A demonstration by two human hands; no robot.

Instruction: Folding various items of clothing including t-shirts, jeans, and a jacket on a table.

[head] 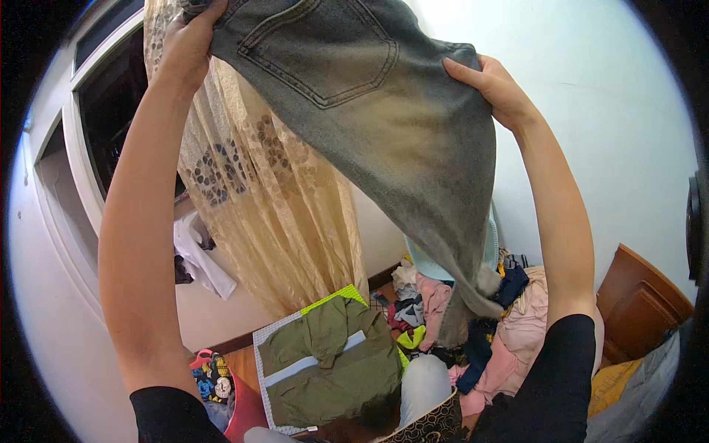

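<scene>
A pair of faded grey denim jeans (410, 133) hangs stretched in the air before me, a back pocket facing me. At the upper left, my left hand (188, 50) grips one top edge of the denim, partly cut off by the frame. My right hand (501, 91) pinches the opposite edge at the upper right, thumb in front. The leg of the jeans tapers down and hangs over a heap of clothes. Below lies an olive-green garment (343, 382) spread on a white and lime textured board (260, 360); a pale strip (291, 370) crosses it.
A red bucket (246, 404) with clothes stands at the lower left. Mixed clothes (412, 310) lie on the right beside a light-blue basket (424, 263). Behind hangs a beige patterned curtain (277, 221). A brown wooden panel (637, 299) leans at the right wall.
</scene>
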